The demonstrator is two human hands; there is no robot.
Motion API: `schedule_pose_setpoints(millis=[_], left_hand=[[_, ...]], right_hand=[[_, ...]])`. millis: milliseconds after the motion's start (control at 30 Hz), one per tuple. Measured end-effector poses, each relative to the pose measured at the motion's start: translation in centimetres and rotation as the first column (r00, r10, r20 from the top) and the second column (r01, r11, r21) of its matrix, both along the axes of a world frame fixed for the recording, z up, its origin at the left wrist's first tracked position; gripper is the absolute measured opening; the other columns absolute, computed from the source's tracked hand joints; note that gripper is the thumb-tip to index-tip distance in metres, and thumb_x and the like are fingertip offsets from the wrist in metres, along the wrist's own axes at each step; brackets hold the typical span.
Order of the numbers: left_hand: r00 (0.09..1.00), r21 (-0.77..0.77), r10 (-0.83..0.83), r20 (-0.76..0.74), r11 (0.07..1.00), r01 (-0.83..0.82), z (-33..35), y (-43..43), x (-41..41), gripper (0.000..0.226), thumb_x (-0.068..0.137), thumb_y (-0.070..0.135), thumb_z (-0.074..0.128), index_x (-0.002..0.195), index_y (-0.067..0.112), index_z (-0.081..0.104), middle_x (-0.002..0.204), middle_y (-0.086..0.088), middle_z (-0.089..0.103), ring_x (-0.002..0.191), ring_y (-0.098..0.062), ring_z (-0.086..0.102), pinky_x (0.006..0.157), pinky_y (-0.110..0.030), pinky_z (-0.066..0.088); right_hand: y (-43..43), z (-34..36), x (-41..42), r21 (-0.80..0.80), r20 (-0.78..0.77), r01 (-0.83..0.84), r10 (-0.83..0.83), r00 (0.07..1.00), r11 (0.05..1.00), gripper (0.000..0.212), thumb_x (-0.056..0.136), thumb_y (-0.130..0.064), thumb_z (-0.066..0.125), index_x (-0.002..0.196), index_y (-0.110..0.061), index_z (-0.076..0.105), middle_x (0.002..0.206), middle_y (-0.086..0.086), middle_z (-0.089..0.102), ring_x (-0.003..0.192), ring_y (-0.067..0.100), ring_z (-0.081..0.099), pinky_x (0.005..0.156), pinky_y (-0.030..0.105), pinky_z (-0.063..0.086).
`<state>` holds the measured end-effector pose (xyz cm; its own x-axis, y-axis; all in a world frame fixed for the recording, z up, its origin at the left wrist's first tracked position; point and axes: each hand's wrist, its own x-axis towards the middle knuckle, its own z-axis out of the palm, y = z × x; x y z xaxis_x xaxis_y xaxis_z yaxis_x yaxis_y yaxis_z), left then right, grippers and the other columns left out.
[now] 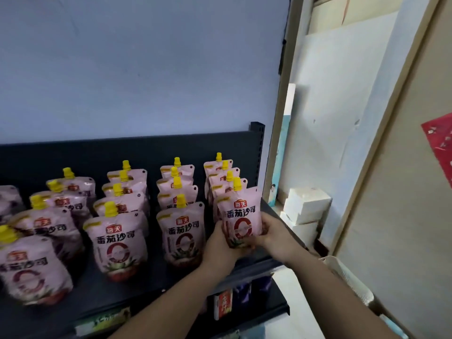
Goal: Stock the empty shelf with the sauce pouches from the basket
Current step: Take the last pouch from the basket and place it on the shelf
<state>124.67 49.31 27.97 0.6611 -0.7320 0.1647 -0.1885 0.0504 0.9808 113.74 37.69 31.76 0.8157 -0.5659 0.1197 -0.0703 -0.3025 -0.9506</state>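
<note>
A pink sauce pouch (241, 214) with a yellow cap stands upright at the front of the rightmost row on the dark shelf (102, 287). My left hand (220, 248) grips its lower left side and my right hand (274, 236) grips its lower right side. Several rows of identical pouches (117, 238) with yellow caps stand to the left across the shelf. The basket is not in view.
The shelf's black upright post (258, 152) and a wooden frame (281, 133) stand just right of the held pouch. White boxes (305, 206) are stacked beyond it. A lower shelf (244, 304) holds other packaged goods. A pale wall rises behind.
</note>
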Motion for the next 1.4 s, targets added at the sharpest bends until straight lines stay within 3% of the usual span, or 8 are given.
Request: schedule_pose_setpoints(millis=[200,367,500,667,800,1133,1233,1400], left_hand=[[0.986,0.203,0.092,0.137,0.972,-0.119,-1.8,-0.6,1.0,0.07,0.062,0.028,0.091,0.116,0.032,0.048,0.108,0.016,0.065,0.102,0.0,0.06,0.083,-0.021,0.05],[0.986,0.236,0.102,0.128,0.963,-0.13,-2.7,-1.1,1.3,0.066,0.068,0.016,0.087,0.121,0.023,0.049,0.112,0.011,0.065,0.108,-0.01,0.061,0.09,-0.028,0.052],[0.988,0.268,0.084,0.132,0.956,-0.118,-2.5,-1.4,1.6,0.062,0.072,0.012,0.084,0.116,0.027,0.044,0.106,0.017,0.059,0.107,-0.008,0.056,0.081,-0.013,0.044],[0.989,0.304,0.051,0.138,0.948,-0.091,-2.3,-1.7,1.8,0.066,0.073,0.012,0.084,0.126,0.019,0.045,0.121,0.005,0.061,0.115,-0.014,0.056,0.096,-0.027,0.045],[0.989,0.31,0.043,0.138,0.947,-0.084,-2.1,-1.8,1.8,0.069,0.073,0.013,0.084,0.131,0.015,0.046,0.127,0.001,0.063,0.119,-0.017,0.057,0.105,-0.036,0.046],[0.984,0.3,0.061,0.166,0.948,-0.109,-1.9,-2.0,1.5,0.068,0.073,0.011,0.085,0.13,0.012,0.048,0.125,-0.002,0.064,0.118,-0.017,0.059,0.099,-0.029,0.047],[0.982,0.309,0.064,0.179,0.944,-0.118,-1.6,-1.9,1.3,0.07,0.072,0.011,0.086,0.131,0.011,0.049,0.125,-0.002,0.065,0.118,-0.017,0.059,0.101,-0.032,0.047],[0.975,0.34,0.059,0.216,0.931,-0.131,-1.3,-1.6,1.5,0.07,0.071,0.015,0.087,0.129,0.013,0.048,0.127,0.0,0.063,0.119,-0.016,0.057,0.102,-0.033,0.047]], right_hand=[[-1.1,-2.6,1.7,0.003,-0.031,-0.006,0.006,0.999,1.0,0.049,0.07,0.002,0.083,0.11,-0.019,0.065,0.105,-0.004,0.076,0.099,0.008,0.071,0.085,0.026,0.059],[-2.0,-4.1,2.1,-0.01,-0.074,-0.03,0.029,0.997,0.999,0.049,0.079,0.004,0.075,0.121,-0.016,0.06,0.115,-0.006,0.072,0.106,0.006,0.067,0.088,0.023,0.056],[-2.3,-4.6,2.3,0.002,-0.097,-0.025,0.025,0.995,1.0,0.047,0.082,-0.001,0.073,0.117,-0.027,0.057,0.111,-0.013,0.07,0.103,-0.001,0.065,0.081,0.015,0.053],[-2.9,-5.1,2.5,0.017,-0.096,-0.021,0.022,0.995,1.0,0.045,0.081,0.0,0.073,0.118,-0.022,0.058,0.114,-0.006,0.071,0.108,0.01,0.066,0.095,0.032,0.053],[-3.6,-4.7,2.5,-0.004,-0.132,-0.075,0.074,0.989,0.997,0.047,0.081,-0.004,0.074,0.121,-0.023,0.057,0.115,-0.009,0.07,0.108,0.009,0.065,0.092,0.026,0.052],[-3.7,-5.0,2.6,-0.026,-0.14,-0.053,0.049,0.989,0.998,0.049,0.083,-0.006,0.073,0.127,-0.021,0.055,0.118,-0.007,0.069,0.109,0.011,0.064,0.09,0.023,0.05],[-3.6,-5.2,2.5,-0.015,-0.156,-0.039,0.036,0.987,0.999,0.049,0.084,-0.007,0.072,0.128,-0.02,0.055,0.12,-0.005,0.068,0.111,0.012,0.063,0.095,0.029,0.051],[-3.8,-5.3,2.4,-0.06,-0.192,-0.02,0.008,0.981,0.998,0.051,0.081,-0.01,0.076,0.125,-0.021,0.053,0.116,-0.008,0.065,0.108,0.012,0.061,0.084,0.019,0.047]])
